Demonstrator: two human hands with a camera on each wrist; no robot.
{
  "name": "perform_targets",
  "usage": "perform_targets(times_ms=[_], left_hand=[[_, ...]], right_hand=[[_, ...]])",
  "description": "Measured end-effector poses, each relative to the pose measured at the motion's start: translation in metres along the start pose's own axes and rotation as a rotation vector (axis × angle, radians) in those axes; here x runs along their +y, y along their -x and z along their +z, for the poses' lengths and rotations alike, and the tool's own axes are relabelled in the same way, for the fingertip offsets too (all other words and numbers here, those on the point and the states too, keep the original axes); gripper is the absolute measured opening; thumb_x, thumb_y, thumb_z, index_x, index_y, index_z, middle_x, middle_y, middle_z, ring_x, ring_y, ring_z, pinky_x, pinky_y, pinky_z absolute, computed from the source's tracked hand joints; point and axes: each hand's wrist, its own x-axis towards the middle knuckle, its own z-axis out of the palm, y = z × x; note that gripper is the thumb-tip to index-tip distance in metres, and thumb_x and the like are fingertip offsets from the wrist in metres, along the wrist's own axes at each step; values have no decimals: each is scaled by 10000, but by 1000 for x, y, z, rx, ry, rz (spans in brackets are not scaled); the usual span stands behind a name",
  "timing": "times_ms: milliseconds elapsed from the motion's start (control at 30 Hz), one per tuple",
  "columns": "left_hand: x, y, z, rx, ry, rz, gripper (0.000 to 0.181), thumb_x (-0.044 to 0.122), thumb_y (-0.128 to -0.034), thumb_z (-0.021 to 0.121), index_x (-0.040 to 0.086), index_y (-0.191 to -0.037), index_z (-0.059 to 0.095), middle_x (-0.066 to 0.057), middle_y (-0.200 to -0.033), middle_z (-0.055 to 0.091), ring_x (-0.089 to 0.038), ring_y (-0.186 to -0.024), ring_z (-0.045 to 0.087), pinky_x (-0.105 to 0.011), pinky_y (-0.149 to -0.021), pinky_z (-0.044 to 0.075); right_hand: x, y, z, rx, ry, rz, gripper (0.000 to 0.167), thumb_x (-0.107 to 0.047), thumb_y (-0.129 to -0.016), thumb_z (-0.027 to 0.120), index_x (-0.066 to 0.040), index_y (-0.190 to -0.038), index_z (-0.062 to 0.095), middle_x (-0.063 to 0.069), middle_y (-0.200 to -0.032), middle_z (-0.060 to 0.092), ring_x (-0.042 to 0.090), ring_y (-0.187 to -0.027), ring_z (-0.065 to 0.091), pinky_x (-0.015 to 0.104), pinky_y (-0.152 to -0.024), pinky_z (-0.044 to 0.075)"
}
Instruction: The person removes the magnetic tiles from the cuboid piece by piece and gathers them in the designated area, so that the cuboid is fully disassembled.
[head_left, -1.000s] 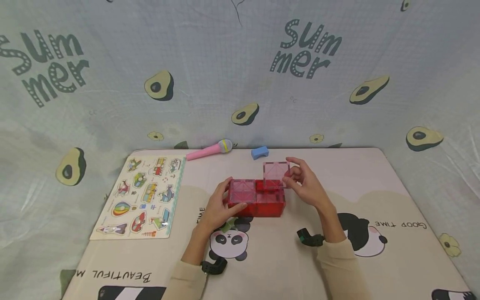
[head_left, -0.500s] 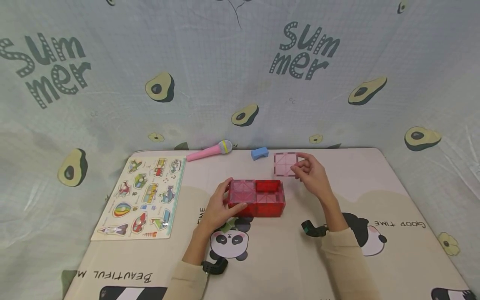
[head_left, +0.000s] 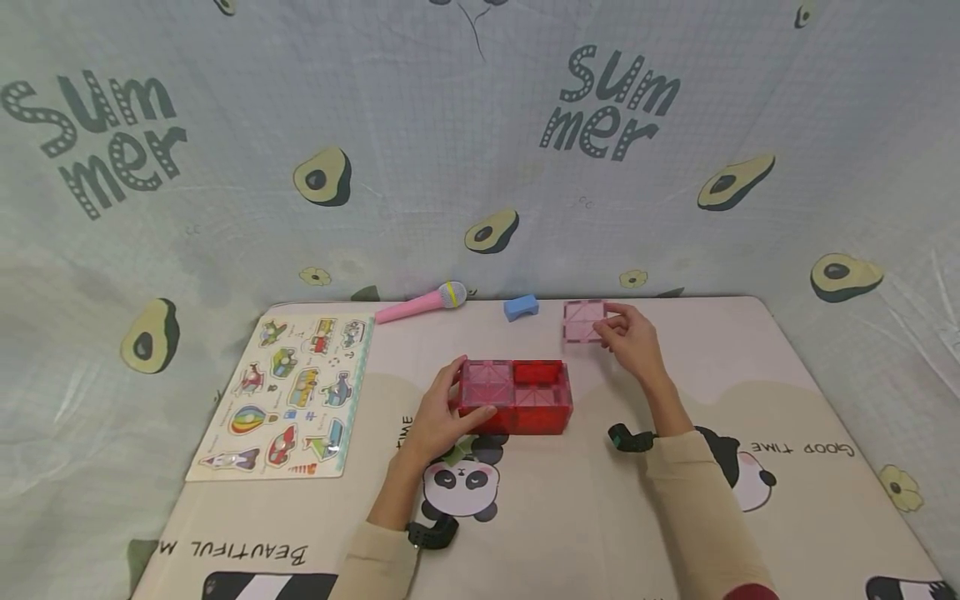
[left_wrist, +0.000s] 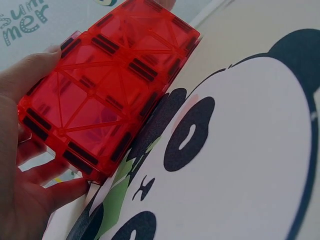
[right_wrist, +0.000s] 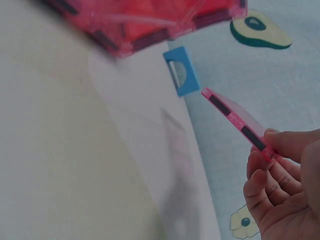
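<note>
A box of red and pink translucent magnetic tiles (head_left: 517,418) stands mid-table, its left half covered by a pink tile and its right half uncovered on top. My left hand (head_left: 437,421) grips the box's left end, thumb on the front and fingers around the side; the left wrist view shows the red front wall (left_wrist: 100,95) close up. Behind and right of the box, my right hand (head_left: 633,340) pinches a loose pink square magnetic tile (head_left: 583,322) by its right edge. Seen edge-on in the right wrist view, that tile (right_wrist: 237,122) is apart from the box.
A blue arch block (head_left: 521,307) and a pink toy microphone (head_left: 422,303) lie along the back edge. To the left lies a picture puzzle board (head_left: 279,396). A patterned cloth hangs behind the table.
The right hand has lifted the pink tile off the box's right half and carried it back and to the right. The left hand keeps its grip on the box.
</note>
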Motion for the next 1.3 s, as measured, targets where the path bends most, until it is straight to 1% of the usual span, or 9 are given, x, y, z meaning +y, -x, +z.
perform_targets(times_ms=[267,400,500,567,733,800,900,1100,1300], left_hand=[[1,0,1,-8,4,4,935,352,-834,795,126,-1575,273,-92,-1496,455,-397,-1319,548,-489,-960,568],[1,0,0,-1,-8,5,936,367,-831,796,131,-1574,277,-86,-1498,455,-385,-1331,537,-488,-966,565],[1,-1,0,2,-10,11,934,368,-833,794,129,-1574,278,-87,-1504,451,-390,-1336,533,-493,-973,561],[1,-1,0,1,-8,14,934,365,-834,793,125,-1574,276,-91,-1509,448,-397,-1343,527,-497,-978,557],[0,-1,0,1,-10,10,937,364,-831,795,128,-1575,276,-89,-1511,446,-402,-1348,524,-499,-978,555],[0,-1,0,0,-6,10,936,360,-831,796,129,-1575,277,-89,-1508,448,-403,-1335,537,-499,-973,558],[0,-1,0,0,2,9,932,353,-831,796,128,-1574,279,-91,-1504,452,-407,-1316,554,-497,-967,562],[0,0,0,4,-6,3,936,364,-829,796,133,-1575,279,-87,-1507,450,-409,-1331,540,-498,-974,558],[-1,-1,0,2,0,8,934,352,-831,798,133,-1574,279,-90,-1505,451,-411,-1329,543,-499,-971,559]], right_hand=[[16,-12,-3,7,84,69,451,-212,-966,655,27,-1338,565,237,-1048,723,27,-675,602,143,-598,493],[21,-17,-3,12,138,97,446,-225,-969,642,35,-1327,582,236,-1067,726,113,-732,652,131,-607,484],[22,-19,-3,3,166,155,445,-250,-983,620,40,-1319,587,240,-1104,715,220,-827,683,144,-649,494],[22,-21,-2,-4,182,197,445,-263,-992,605,54,-1303,595,252,-1120,703,280,-892,690,192,-697,522],[23,-22,2,-10,222,263,436,-267,-1003,576,91,-1249,614,273,-1140,674,343,-998,635,378,-858,551],[24,-22,4,-3,239,266,426,-256,-1005,566,99,-1235,619,276,-1136,665,351,-1012,606,430,-898,535],[25,-21,7,21,257,245,406,-231,-1007,551,112,-1210,626,280,-1105,660,362,-1004,591,470,-909,520],[28,-21,14,65,292,218,370,-203,-1015,516,114,-1158,641,261,-1027,658,344,-940,587,464,-858,523],[30,-23,19,92,305,226,352,-202,-1006,535,103,-1141,649,250,-1017,648,345,-951,576,477,-883,522]])
